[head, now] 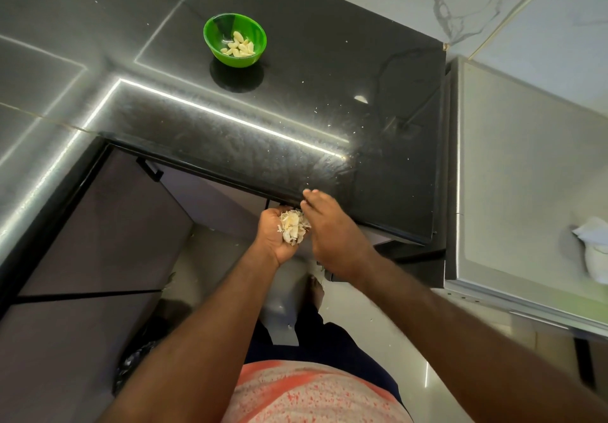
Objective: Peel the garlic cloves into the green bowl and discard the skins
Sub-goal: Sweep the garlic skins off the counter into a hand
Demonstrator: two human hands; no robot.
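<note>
The green bowl (234, 40) stands far back on the black counter (296, 110) and holds several peeled garlic cloves (239, 48). Just below the counter's front edge, my left hand (275, 237) is cupped palm up around a heap of papery garlic skins (293, 226). My right hand (332, 235) lies flat beside it, fingers straight, with the fingertips on the counter edge and the hand's side against the heap. Small skin flakes (316, 110) dot the counter.
One pale larger scrap (361, 99) lies on the counter's right part. A grey appliance top (526, 175) with a crumpled white cloth (594, 248) adjoins on the right. Dark cabinet doors (98, 225) stand below left, and a dark bin bag (138, 360) sits on the floor.
</note>
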